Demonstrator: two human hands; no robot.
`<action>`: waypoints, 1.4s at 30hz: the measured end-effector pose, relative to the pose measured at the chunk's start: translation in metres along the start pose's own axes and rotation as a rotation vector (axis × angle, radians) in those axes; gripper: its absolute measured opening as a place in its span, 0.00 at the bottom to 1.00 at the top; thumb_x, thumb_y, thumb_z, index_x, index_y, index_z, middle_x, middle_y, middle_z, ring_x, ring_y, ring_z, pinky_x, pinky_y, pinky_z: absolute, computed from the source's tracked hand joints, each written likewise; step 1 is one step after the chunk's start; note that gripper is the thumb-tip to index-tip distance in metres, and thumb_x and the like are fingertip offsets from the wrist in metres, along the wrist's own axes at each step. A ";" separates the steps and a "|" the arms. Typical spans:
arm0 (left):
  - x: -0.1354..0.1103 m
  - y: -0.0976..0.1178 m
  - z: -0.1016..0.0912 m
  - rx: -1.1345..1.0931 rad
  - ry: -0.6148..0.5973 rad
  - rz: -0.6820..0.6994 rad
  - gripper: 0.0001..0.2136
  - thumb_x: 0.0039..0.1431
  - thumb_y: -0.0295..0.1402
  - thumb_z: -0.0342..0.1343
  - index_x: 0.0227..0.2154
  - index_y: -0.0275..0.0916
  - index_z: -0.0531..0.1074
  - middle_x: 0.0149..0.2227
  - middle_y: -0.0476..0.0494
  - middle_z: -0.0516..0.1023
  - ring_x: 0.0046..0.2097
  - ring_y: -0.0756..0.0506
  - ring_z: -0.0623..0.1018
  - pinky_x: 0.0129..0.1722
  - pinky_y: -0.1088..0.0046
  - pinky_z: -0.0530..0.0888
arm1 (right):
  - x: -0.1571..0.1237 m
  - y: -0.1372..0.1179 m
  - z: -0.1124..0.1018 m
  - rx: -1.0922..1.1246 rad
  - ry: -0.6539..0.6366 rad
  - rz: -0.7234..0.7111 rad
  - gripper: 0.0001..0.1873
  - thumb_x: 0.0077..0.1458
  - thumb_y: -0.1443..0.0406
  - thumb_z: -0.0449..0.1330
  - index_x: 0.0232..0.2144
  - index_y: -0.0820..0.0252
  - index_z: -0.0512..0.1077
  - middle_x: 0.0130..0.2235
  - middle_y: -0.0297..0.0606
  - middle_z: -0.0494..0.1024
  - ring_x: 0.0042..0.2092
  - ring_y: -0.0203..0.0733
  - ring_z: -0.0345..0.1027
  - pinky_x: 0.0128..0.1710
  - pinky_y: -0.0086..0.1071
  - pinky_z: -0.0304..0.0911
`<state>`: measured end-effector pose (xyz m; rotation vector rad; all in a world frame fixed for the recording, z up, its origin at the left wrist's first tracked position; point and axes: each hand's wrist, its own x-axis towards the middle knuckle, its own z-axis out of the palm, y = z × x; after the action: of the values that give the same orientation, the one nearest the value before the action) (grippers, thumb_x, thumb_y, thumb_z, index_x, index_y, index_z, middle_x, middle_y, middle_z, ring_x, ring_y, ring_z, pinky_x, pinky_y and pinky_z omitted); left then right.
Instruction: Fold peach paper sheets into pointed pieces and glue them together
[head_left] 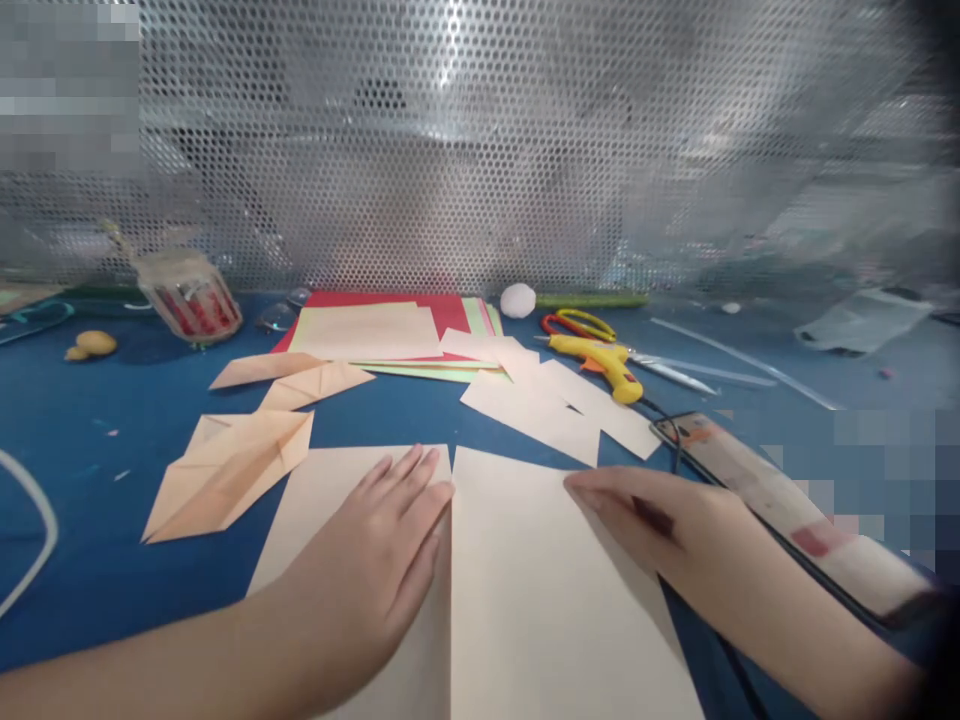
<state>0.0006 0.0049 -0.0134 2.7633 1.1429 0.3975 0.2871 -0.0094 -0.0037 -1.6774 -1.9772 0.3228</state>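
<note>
A large cream sheet of paper (540, 590) lies in front of me, with a line down its middle that looks like a fold; its right part stands slightly raised. My left hand (397, 530) rests flat on the left part, fingers stretched toward the far edge beside that line. At the far right corner, my right hand (637, 510) pinches the paper between thumb and fingers. Left of the sheet lie folded peach paper pieces (232, 465). Beyond it are loose cream paper pieces (525, 405).
A stack of coloured paper (480, 315) lies at the back. Right of it are scissors (581, 325), a yellow glue gun (600, 360) with a black cord, and a phone-like slab (787, 510). A glass jar (191, 295) stands back left, before a perforated metal panel (450, 150).
</note>
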 end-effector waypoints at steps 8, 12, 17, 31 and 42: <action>0.001 0.002 -0.002 -0.073 -0.081 -0.048 0.19 0.72 0.30 0.36 0.57 0.37 0.68 0.68 0.35 0.62 0.70 0.37 0.58 0.65 0.45 0.60 | 0.001 -0.002 -0.004 -0.016 -0.007 0.051 0.17 0.55 0.57 0.54 0.33 0.52 0.83 0.34 0.38 0.86 0.33 0.49 0.81 0.34 0.37 0.76; -0.003 0.007 -0.006 -0.075 -0.112 -0.047 0.19 0.71 0.30 0.38 0.58 0.36 0.68 0.68 0.33 0.61 0.69 0.34 0.58 0.63 0.42 0.62 | 0.001 0.001 -0.003 -0.016 -0.016 0.053 0.16 0.55 0.56 0.54 0.33 0.51 0.82 0.36 0.37 0.86 0.33 0.49 0.81 0.35 0.38 0.76; -0.004 0.011 -0.006 -0.073 -0.101 -0.014 0.20 0.71 0.29 0.38 0.59 0.34 0.68 0.66 0.37 0.65 0.68 0.39 0.63 0.66 0.50 0.61 | -0.001 0.003 -0.003 -0.031 -0.019 0.081 0.17 0.55 0.56 0.54 0.33 0.51 0.82 0.37 0.38 0.86 0.34 0.49 0.80 0.36 0.38 0.74; -0.014 0.018 -0.006 -0.073 -0.210 -0.021 0.26 0.72 0.36 0.39 0.68 0.29 0.56 0.71 0.37 0.53 0.70 0.37 0.57 0.67 0.47 0.56 | -0.012 0.000 -0.004 -0.053 -0.112 0.183 0.14 0.58 0.53 0.59 0.36 0.52 0.81 0.33 0.34 0.84 0.29 0.41 0.73 0.31 0.33 0.64; -0.012 0.018 -0.006 -0.093 -0.188 -0.046 0.24 0.71 0.32 0.37 0.67 0.31 0.57 0.70 0.39 0.55 0.71 0.41 0.56 0.69 0.52 0.54 | -0.013 0.006 -0.002 0.006 -0.168 0.238 0.15 0.56 0.51 0.58 0.32 0.53 0.78 0.32 0.36 0.82 0.30 0.42 0.71 0.29 0.34 0.63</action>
<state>0.0033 -0.0165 -0.0060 2.6241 1.1106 0.1754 0.2945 -0.0212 -0.0078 -1.9411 -1.8900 0.5723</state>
